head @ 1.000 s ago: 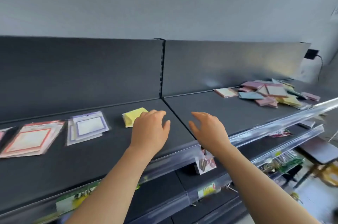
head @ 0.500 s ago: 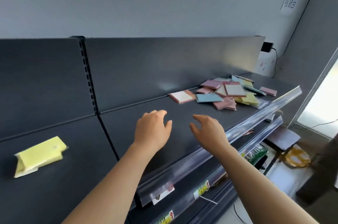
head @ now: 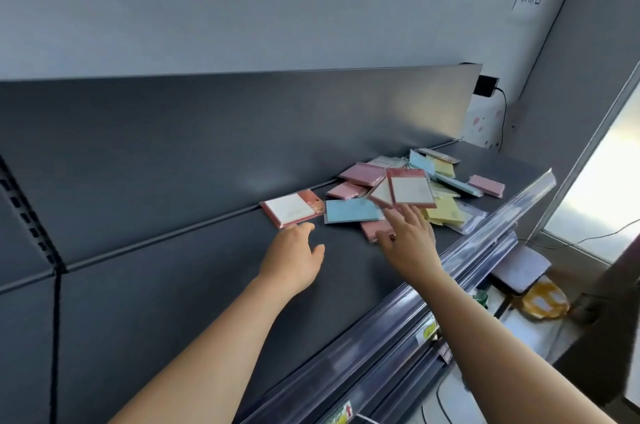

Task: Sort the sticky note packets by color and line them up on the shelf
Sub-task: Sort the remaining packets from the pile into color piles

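A loose pile of sticky note packets lies on the dark shelf (head: 173, 285) at the right: a blue packet (head: 353, 210), a pink packet (head: 375, 228), yellow packets (head: 445, 214), and a red-framed white one (head: 412, 189). A red-edged white packet (head: 291, 208) lies apart at the pile's left. My left hand (head: 294, 260) reaches just below that packet, fingers loosely bent, holding nothing. My right hand (head: 408, 240) lies with straight fingers on the pink packet at the pile's near edge.
The shelf's clear plastic price rail (head: 450, 288) runs along the front edge. Lower shelves with goods sit beneath. A black charger (head: 486, 86) with a cable is plugged in on the wall at the back right. A stool (head: 523, 267) stands below right.
The view has swung right along the shelf; the yellow packet at the left is out of frame. Both hands have reached forward to the pile, the right one now touching the pink packet.
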Demonstrator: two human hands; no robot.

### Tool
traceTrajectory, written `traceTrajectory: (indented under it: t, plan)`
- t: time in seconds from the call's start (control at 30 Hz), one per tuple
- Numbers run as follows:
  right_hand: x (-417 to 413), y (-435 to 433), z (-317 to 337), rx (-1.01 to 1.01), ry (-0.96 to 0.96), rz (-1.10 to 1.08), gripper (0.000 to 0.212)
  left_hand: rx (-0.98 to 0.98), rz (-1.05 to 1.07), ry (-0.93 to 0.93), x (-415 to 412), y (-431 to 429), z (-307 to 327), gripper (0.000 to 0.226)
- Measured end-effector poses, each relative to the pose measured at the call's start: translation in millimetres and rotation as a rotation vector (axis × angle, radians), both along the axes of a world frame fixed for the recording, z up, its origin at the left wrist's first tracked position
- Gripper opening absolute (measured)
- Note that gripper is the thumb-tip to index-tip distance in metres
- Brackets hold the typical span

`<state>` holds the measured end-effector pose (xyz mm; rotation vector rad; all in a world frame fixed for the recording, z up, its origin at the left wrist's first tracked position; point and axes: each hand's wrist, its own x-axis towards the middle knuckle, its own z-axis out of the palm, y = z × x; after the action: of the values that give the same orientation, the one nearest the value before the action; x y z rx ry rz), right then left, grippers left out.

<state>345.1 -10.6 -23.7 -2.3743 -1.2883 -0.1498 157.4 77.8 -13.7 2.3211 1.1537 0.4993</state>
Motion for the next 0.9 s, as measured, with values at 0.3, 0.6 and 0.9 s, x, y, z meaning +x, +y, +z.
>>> traceTrajectory:
  t: [0.3,0.6,0.9]
  plan:
    - [118.0,25.0,10.2,-0.187,0.140,-0.098,0.090,-0.048,0.131,-0.068,82.7,5.8,-5.6,0.056]
    - [134.0,42.5,5.2,-0.325,0.113,0.009,0.092,-0.050,0.254,-0.102,113.2,11.2,-10.0,0.053]
    - [75.1,54.3,-0.4,-0.300,0.208,0.209,0.071,-0.046,0.384,0.108,83.5,15.4,-10.9,0.068]
